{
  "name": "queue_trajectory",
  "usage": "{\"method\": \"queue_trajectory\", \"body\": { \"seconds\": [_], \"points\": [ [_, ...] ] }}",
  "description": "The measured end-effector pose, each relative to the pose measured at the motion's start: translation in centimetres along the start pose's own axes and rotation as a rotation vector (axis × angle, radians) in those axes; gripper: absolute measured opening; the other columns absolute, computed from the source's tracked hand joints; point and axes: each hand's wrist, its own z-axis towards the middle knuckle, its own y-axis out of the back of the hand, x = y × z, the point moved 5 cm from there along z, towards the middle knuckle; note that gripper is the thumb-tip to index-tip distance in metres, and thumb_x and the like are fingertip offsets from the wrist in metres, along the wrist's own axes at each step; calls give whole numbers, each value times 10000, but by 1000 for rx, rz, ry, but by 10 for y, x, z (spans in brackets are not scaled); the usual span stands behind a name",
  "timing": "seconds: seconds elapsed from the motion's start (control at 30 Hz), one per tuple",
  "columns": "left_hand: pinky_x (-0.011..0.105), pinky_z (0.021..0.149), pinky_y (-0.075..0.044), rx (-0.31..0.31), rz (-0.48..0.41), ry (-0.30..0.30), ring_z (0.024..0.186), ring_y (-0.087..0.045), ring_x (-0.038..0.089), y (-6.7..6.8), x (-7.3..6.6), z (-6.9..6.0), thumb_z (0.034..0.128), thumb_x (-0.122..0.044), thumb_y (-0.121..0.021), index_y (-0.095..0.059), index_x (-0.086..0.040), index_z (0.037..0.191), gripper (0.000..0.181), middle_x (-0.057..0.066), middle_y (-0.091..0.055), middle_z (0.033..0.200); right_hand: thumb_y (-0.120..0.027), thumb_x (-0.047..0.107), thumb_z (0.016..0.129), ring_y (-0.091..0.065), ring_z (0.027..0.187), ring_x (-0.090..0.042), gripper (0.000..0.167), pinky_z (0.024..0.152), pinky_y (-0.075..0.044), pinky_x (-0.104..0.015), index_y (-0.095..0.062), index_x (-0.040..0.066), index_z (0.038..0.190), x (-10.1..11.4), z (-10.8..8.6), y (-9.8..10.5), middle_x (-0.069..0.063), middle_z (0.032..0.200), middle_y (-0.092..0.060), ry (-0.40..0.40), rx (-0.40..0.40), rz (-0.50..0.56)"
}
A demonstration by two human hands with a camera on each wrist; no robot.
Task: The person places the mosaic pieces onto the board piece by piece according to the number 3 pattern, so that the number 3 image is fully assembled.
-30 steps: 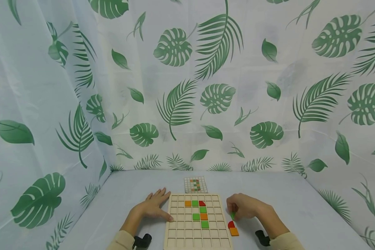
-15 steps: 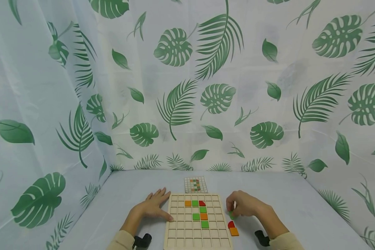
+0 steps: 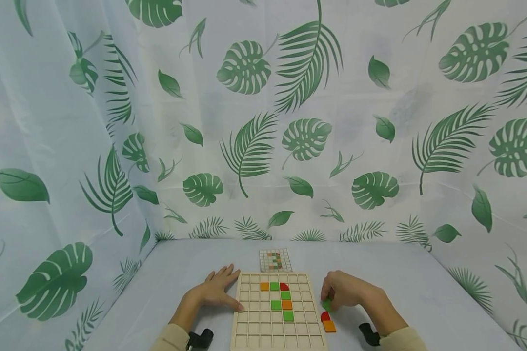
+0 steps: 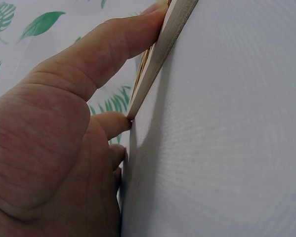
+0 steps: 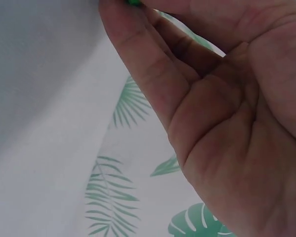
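best to steady the gridded wooden board (image 3: 253, 317) at bottom centre, braced by the left hand (image 3: 217, 289), unclenched with thumb on its left edge; at lower right of the frame, lift lightly with the right hand (image 3: 345, 289), curled to pinch the green tile (image 3: 326, 305), without nudging the red quarter-round (image 3: 325, 317) just below.

We have a pale table (image 3: 355, 261) before us; on it lie a wooden grid board (image 3: 265, 328) and, just past its far edge, a small patterned card (image 3: 275, 260); right of the board, a red tile (image 3: 325, 316) touching an orange tile (image 3: 329, 326).
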Motion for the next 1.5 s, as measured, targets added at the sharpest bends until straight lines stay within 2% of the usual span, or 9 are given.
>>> {"method": "queue_trajectory", "body": {
  "seconds": [0.23, 0.4, 0.57, 0.7, 0.9, 1.1, 1.3, 1.5],
  "points": [
    [681, 1274, -42, -7, -7, 2, 1606, -122, 447, -3, 3, 1, 671, -692, -838, -354, -118, 1630, 1218, 213, -193, 1727, -887, -86, 717, -627, 745, -184, 262, 732, -614, -392, -807, 123, 854, 1, -2, -1, 10, 805, -718, -22, 15, -20],
    [658, 1286, -52, -11, 4, 14, 1615, -140, 413, -3, 5, 4, 668, -661, -852, -367, -111, 1624, 1205, 190, -206, 1729, -893, -24, 746, -620, 758, -179, 224, 763, -619, -390, -819, 141, 879, 1, -2, -3, 26, 814, -710, -51, 26, -49],
    [643, 1293, -31, -5, 2, 16, 1623, -117, 393, -6, 10, 6, 649, -738, -815, -347, -129, 1635, 1249, 163, -184, 1739, -888, 21, 773, -615, 773, -166, 192, 773, -612, -392, -821, 140, 908, 0, -3, -3, 41, 830, -712, -89, 30, -59],
    [651, 1289, -26, 6, 1, 15, 1621, -110, 405, -5, 9, 5, 661, -717, -823, -342, -125, 1636, 1237, 173, -177, 1739, -882, 26, 783, -616, 786, -162, 188, 785, -613, -399, -824, 133, 926, -1, -3, -3, 45, 851, -718, -82, 34, -54],
    [650, 1290, -67, 3, 25, 20, 1617, -140, 403, -2, 1, 0, 700, -624, -846, -351, -116, 1631, 1171, 182, -194, 1734, -885, -9, 765, -616, 786, -175, 221, 780, -608, -397, -795, 157, 880, -2, -2, -4, 41, 841, -704, -42, 36, -46],
    [668, 1281, -57, -7, 18, 2, 1612, -137, 423, -2, 2, 1, 689, -669, -833, -364, -114, 1625, 1185, 201, -200, 1728, -883, -20, 759, -598, 784, -182, 242, 734, -571, -347, -759, 161, 861, 0, -2, -2, 21, 835, -682, 24, 36, -58],
    [681, 1272, -29, -14, -5, -18, 1608, -116, 441, -2, 3, 2, 678, -744, -805, -361, -114, 1627, 1222, 227, -190, 1723, -882, 27, 784, -572, 809, -160, 229, 722, -535, -287, -803, 155, 956, 2, 1, 1, 45, 881, -662, 87, 1, -89],
    [666, 1283, -48, -6, -8, 8, 1614, -132, 421, 0, -2, 0, 680, -622, -858, -363, -95, 1622, 1187, 200, -199, 1728, -841, 62, 829, -574, 835, -163, 224, 698, -509, -258, -788, 152, 1027, 6, 3, 2, 78, 894, -661, 131, -69, -71]
  ]
}}
